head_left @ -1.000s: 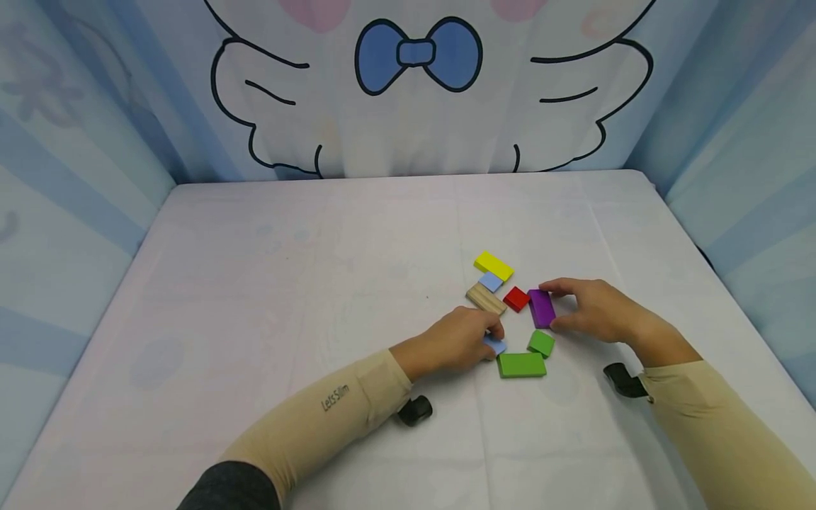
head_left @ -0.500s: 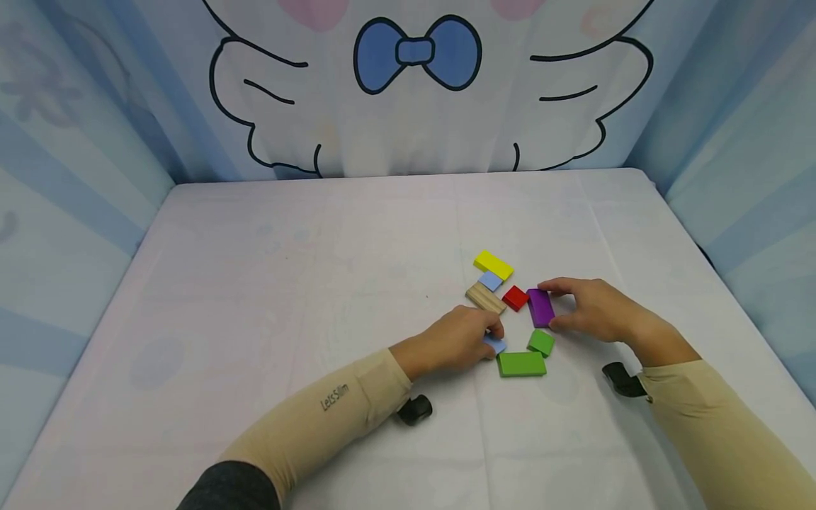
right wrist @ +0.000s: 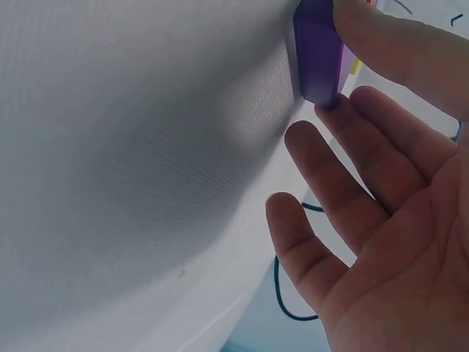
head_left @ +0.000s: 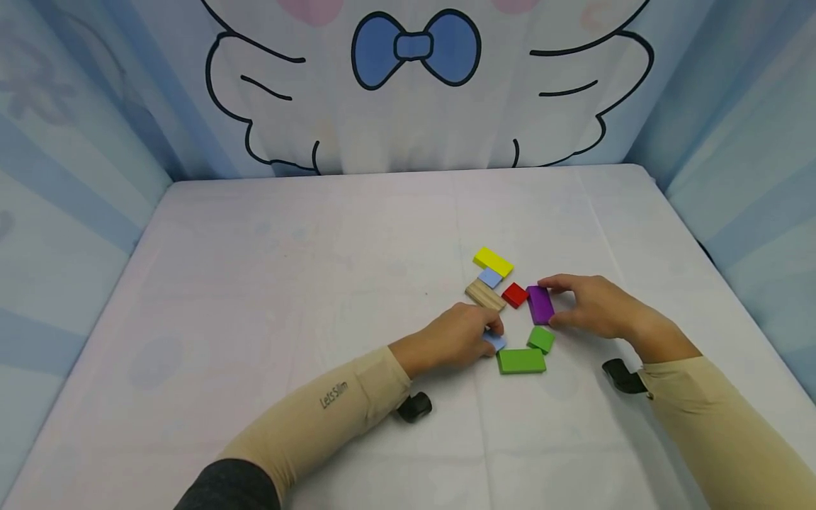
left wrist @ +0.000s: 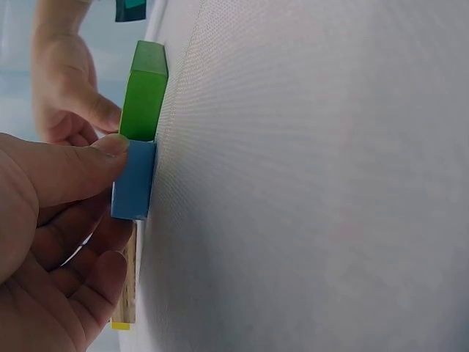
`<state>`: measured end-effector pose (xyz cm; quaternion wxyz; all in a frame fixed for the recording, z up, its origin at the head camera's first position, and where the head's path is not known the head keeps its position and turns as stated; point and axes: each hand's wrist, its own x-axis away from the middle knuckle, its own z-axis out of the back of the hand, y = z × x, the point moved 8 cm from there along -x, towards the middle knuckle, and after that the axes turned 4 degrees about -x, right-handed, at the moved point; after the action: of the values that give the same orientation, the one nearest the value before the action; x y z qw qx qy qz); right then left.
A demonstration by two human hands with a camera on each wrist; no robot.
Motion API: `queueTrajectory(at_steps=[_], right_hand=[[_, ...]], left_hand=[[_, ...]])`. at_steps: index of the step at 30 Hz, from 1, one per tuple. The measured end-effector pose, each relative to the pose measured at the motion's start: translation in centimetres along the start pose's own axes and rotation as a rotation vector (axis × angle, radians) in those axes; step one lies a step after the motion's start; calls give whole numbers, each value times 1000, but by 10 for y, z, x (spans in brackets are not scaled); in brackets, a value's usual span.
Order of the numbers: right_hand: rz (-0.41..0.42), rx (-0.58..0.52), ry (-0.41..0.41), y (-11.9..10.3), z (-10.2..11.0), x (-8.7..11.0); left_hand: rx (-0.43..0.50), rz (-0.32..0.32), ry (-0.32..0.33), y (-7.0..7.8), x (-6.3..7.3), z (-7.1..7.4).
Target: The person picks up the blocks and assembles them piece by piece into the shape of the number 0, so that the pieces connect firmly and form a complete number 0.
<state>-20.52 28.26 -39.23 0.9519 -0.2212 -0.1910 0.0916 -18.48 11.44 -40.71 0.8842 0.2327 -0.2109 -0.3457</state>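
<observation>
My left hand [head_left: 454, 337] pinches a light blue block [left wrist: 133, 182] lying on the table; its thumb presses the near edge in the left wrist view. Touching that block's end is a long green block [head_left: 521, 361]. To the right, my right hand [head_left: 596, 306] holds a purple block [head_left: 540, 305] by its two ends, between thumb and a fingertip; the other fingers stay off it in the right wrist view. A small green block [head_left: 541, 339] sits between the purple and long green ones. At the purple block's upper left corner lies a red block [head_left: 514, 295].
Beyond my left hand lie a natural wood block [head_left: 485, 295], another light blue block [head_left: 490, 277] and a yellow block [head_left: 493, 262], in a stepped row. A white cloth covers the table [head_left: 287, 283]. Printed curtains [head_left: 414, 127] stand at its back and sides.
The scene shifts slightly upward in the head view. Both hands keep their places on the blocks, and no block visibly moves relative to the others.
</observation>
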Motion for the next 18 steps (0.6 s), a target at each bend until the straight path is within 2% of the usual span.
queueTrajectory(at_steps=[18], right_hand=[[-11,9,-2,-2,-1,0]], left_hand=[[-6,-9,1,1,1,1]])
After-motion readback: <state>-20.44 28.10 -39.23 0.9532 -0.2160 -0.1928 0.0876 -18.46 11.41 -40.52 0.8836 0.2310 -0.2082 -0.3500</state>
